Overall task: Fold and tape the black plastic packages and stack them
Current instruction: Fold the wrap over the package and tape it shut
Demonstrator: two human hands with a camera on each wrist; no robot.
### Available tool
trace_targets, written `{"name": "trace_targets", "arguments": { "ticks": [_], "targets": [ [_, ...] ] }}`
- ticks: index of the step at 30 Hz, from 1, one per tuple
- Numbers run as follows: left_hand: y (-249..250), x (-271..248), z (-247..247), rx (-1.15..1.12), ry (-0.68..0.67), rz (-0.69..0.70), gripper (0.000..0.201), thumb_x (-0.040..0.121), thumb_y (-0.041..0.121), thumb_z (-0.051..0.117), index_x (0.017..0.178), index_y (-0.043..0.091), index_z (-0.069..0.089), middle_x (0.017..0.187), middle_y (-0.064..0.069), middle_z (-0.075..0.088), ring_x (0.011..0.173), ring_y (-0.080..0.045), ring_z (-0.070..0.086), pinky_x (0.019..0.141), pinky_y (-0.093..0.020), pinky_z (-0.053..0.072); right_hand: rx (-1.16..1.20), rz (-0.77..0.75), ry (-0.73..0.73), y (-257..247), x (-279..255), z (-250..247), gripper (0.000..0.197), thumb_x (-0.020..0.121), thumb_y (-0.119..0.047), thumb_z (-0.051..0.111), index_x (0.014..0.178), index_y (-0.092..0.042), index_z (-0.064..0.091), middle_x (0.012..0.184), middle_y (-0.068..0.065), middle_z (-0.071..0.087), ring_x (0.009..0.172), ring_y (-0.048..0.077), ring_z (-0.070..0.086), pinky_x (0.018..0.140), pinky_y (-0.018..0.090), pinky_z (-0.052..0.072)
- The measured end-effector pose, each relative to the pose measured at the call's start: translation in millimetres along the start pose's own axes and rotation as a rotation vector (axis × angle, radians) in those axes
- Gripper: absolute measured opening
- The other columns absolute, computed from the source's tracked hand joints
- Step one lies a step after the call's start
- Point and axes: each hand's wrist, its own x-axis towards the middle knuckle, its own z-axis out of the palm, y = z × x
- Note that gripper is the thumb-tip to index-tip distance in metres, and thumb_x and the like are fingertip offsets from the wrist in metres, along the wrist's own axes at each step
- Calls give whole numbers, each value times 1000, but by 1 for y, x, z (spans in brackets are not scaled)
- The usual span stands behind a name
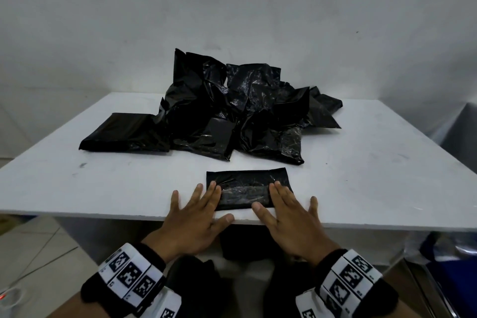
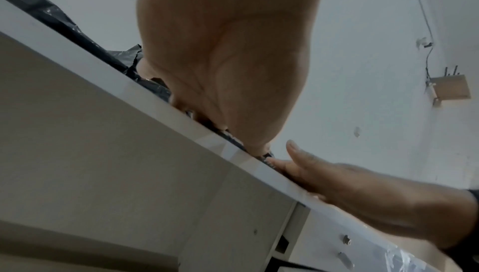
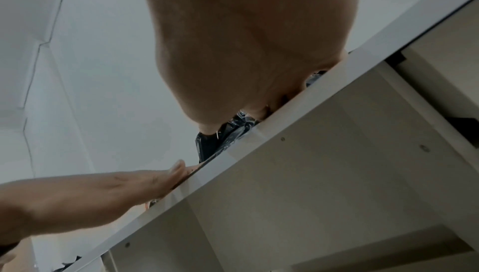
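From the head view, a small flat folded black plastic package (image 1: pixel 247 188) is lying near the front edge of the white worktop (image 1: pixel 361 175), a strip of clear shiny tape across its middle. The left hand (image 1: pixel 196 222) is lying flat with fingers straight and spread, its fingertips pressing the package's left end while the palm is sitting on the worktop edge. The right hand (image 1: pixel 289 222) is mirroring it, fingers straight, pressing the package's right end. Neither grip is closing round anything; the package is sitting between and under the fingertips of both. Behind it, well apart, a loose heap of crumpled black plastic bags (image 1: pixel 232 111) is spreading across the middle of the worktop.

From the left wrist view, the left hand (image 2: pixel 228 55) is showing its palm from below, its fingers reaching over the worktop edge (image 2: pixel 181 116) onto black plastic (image 2: pixel 153 88). The right hand (image 2: pixel 350 190) is lying flat on the edge just beside it.

From the right wrist view, the right hand (image 3: pixel 246 51) is filling the upper frame, fingers pressing down on the shiny black package (image 3: pixel 228 133) at the worktop edge (image 3: pixel 285 116). The left hand (image 3: pixel 103 190) is resting flat nearby.
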Motion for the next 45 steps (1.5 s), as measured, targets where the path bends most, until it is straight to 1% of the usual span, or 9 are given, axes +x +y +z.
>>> {"name": "trace_targets", "arguments": {
  "ticks": [4,9,13,17,22,29,36,41,45],
  "targets": [
    [20,2,-7,11,61,-25,109,64,80,-16,158,27,-22,162,8,-32,151,-25,-30,116,-61,-19,-72,-16,5,-3,0,3,107,68,-84,-8,160,-29,-9,168,-6,-15,154,12,-13,117,63,-14],
    [36,13,3,39,59,125,64,100,61,3,158,39,-15,165,10,-27,153,-25,-27,119,-61,-13,-150,-41,-29,-3,1,4,88,73,-83,-9,154,-50,-14,167,5,-19,154,22,-15,113,69,-15],
    [31,16,5,27,51,143,98,66,76,-16,158,41,-14,157,16,-33,151,-18,-28,119,-60,-15,-201,-54,-19,0,-1,5,88,71,-86,-10,151,-52,-18,166,6,-21,154,22,-16,112,71,-17],
    [24,15,7,-59,71,175,101,67,81,-17,159,40,-11,155,18,-33,146,-10,-31,119,-58,-16,-188,-19,-30,-4,-2,4,96,70,-88,-9,154,-44,-17,166,6,-21,154,22,-17,111,72,-17],
    [22,19,10,-39,90,207,113,60,89,-23,159,34,-14,157,14,-33,148,-14,-31,117,-56,-20,-276,-44,-89,-12,1,4,85,70,-92,-3,144,-58,-27,163,16,-25,153,34,-19,107,75,-16],
    [14,10,7,-34,108,109,99,70,75,-14,160,35,-11,160,18,-27,145,-1,-24,120,-58,-18,-137,-29,-54,5,-3,-2,101,73,-85,-5,158,-32,-14,167,-5,-20,153,10,-15,116,62,-16],
    [9,4,9,-51,125,81,101,68,78,-13,160,36,-10,165,17,-21,142,5,-24,119,-60,-20,-92,-9,-57,3,-8,-6,114,65,-84,-10,160,-22,-10,168,-6,-15,154,8,-10,117,60,-15],
    [5,4,-5,-153,153,116,69,101,64,14,162,33,11,169,13,-3,156,-6,-4,124,-56,-10,-77,-55,163,-4,-6,-21,50,105,-55,24,144,-29,43,156,-5,41,140,16,42,122,57,8],
    [-6,12,-10,-158,256,163,49,107,50,32,155,36,30,170,11,9,157,-10,0,124,-53,-4,-121,-164,130,-7,7,-18,49,109,-40,25,157,-36,21,168,-8,11,155,18,6,123,51,6]
  ]
}}
